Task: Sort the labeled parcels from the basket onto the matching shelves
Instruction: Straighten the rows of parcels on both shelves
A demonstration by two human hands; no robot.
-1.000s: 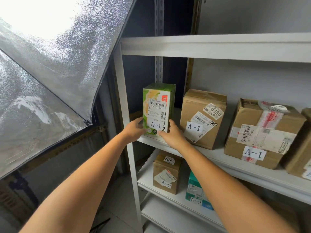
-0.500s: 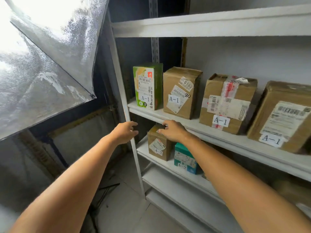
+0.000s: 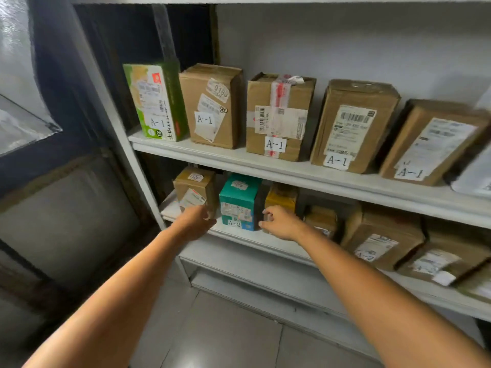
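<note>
Fingers of my left hand [image 3: 198, 221] and right hand [image 3: 279, 223] curl loosely, empty, flanking the teal parcel [image 3: 239, 200]; I'd pull clear without nudging it.

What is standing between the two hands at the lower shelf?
The teal A-2 box stands between the left hand and the right hand, as the head view shows.

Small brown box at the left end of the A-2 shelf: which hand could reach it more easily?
Probably the left hand: it is right in front of the brown box, while the right hand is beyond the teal box.
</note>
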